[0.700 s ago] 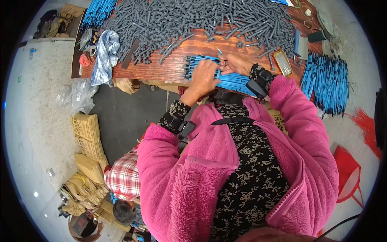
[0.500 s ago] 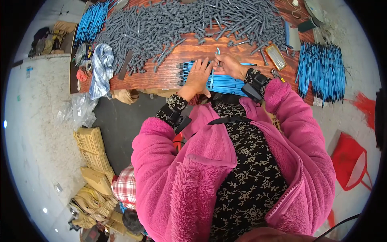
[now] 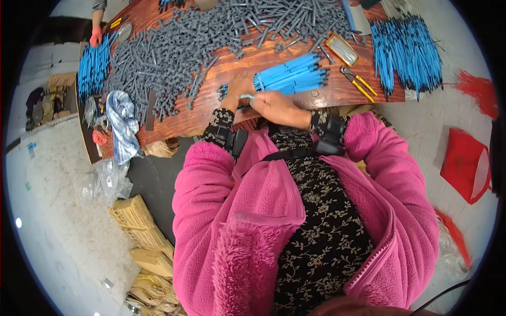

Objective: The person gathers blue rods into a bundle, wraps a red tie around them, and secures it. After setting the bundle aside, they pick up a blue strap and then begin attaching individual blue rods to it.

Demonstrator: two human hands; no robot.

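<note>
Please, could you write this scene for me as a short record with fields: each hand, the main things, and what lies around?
Left hand: over the left part of the blue bundle
Right hand: closed, at a pale strip
Surface: wooden table
Behind: big pile of grey parts
Right side: pliers with yellow handles, yellow-rimmed tray, more blue rods
Left side: checked cloth
Far left: another person's hand at a second heap of blue rods
</note>
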